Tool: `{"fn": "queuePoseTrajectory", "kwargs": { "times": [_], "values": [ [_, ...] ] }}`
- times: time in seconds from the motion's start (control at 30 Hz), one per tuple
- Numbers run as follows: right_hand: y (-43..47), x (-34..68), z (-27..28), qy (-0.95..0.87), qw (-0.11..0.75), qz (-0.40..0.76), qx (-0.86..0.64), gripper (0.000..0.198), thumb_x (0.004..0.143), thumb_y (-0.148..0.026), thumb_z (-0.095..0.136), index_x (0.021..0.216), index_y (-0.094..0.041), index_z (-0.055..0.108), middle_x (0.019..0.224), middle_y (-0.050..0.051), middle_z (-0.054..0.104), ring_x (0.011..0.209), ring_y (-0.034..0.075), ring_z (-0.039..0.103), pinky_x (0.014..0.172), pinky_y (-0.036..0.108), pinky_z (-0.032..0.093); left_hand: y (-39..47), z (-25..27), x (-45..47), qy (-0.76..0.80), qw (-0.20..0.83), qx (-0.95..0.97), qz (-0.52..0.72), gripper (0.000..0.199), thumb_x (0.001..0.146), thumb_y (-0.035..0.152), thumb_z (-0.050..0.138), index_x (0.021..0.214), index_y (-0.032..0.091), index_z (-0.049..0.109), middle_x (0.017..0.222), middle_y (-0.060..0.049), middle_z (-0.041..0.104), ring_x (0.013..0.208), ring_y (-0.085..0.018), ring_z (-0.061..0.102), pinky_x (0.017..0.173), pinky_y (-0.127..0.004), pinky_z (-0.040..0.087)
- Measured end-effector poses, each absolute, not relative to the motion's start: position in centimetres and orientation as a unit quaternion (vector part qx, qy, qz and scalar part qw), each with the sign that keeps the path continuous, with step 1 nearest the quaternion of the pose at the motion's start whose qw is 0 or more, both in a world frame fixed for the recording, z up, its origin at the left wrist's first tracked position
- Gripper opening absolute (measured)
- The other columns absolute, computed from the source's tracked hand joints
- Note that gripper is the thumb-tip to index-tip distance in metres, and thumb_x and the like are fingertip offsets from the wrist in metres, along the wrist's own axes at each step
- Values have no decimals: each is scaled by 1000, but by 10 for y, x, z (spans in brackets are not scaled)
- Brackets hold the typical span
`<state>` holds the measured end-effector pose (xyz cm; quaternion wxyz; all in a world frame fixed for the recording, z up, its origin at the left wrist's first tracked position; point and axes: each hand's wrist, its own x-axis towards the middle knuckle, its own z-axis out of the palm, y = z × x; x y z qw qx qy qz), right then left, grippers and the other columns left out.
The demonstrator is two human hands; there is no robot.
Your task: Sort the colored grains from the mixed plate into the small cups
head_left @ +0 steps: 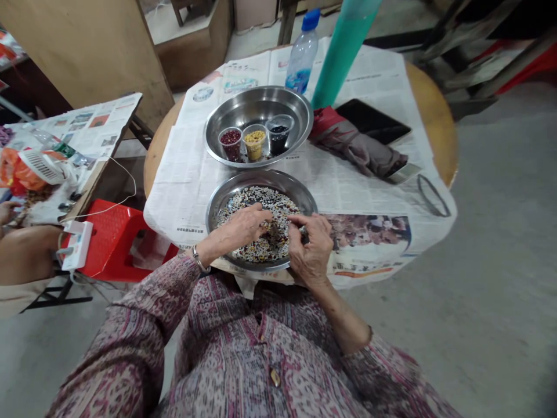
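A steel basin (214, 217) near the table's front edge holds a mix of small white, yellow, dark red and black pieces, like beads or beans. My left hand (243, 227) reaches over its left side, fingers drawn together just above the pieces; their tips are partly hidden. At the basin's right rim, my right hand (311, 247) has thumb and forefinger pinched, and anything between them is too small to make out. Behind lies a wider steel basin (243, 101) with three clear cups: a dark red-filled cup (231, 145), a yellow-filled cup (255, 143) and a black-filled cup (279, 136).
Newspaper (178, 162) covers the round table. A water bottle (301, 55), a tall green container (343, 52), a folded umbrella (354, 142) and a dark tablet-like object (374, 121) stand or lie behind and right. A red stool (113, 244) and another person's arm are left.
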<state>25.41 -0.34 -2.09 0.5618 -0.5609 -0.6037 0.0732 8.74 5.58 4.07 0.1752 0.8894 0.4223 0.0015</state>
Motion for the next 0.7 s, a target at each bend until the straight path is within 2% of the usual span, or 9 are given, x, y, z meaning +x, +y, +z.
{"fn": "queuePoseTrajectory", "kwargs": {
  "times": [0.1,0.2,0.33,0.43,0.5,0.6,0.7],
  "values": [
    [-4,254,-20,-606,567,73,-552,15,91,-21,54,93,-25,68,87,2,75,85,19,66,101,45,47,62,35,85,452,170,875,35,26,90,7,47,106,17,66,100,-6,65,96,-19,62,93,-35,50],
    [-4,254,-19,-603,568,81,-555,15,90,-21,54,94,-25,69,87,1,74,85,20,66,102,46,46,65,38,70,493,143,856,62,25,90,8,46,100,17,67,98,-7,67,93,-18,62,92,-35,49],
    [-4,254,-20,-601,569,89,-554,15,89,-20,56,94,-25,69,86,1,74,85,20,66,103,47,45,53,52,41,515,132,846,32,18,93,12,47,94,17,65,92,-7,65,87,-17,60,86,-33,49],
    [-4,254,-20,-602,566,90,-556,15,90,-20,55,93,-25,69,86,0,74,85,19,65,103,49,45,36,62,28,496,140,857,-6,11,95,26,56,94,17,61,94,-7,62,91,-19,58,86,-33,49],
    [-4,254,-21,-604,567,87,-553,15,90,-21,55,94,-25,69,87,0,74,85,19,65,102,48,46,26,65,27,473,164,865,-27,20,90,31,67,100,17,58,101,-7,60,95,-21,58,86,-33,50],
    [-3,254,-21,-607,570,75,-549,14,91,-21,55,93,-24,69,87,1,75,85,19,66,101,47,46,18,59,37,450,212,867,-28,26,85,23,70,106,18,55,106,-6,58,96,-20,58,86,-33,51],
    [-3,254,-21,-603,571,77,-552,13,91,-23,55,92,-24,68,87,1,75,85,19,66,100,47,47,19,46,59,442,231,866,27,21,89,12,57,108,20,53,107,-4,59,103,-20,58,95,-36,50]
  ]
}}
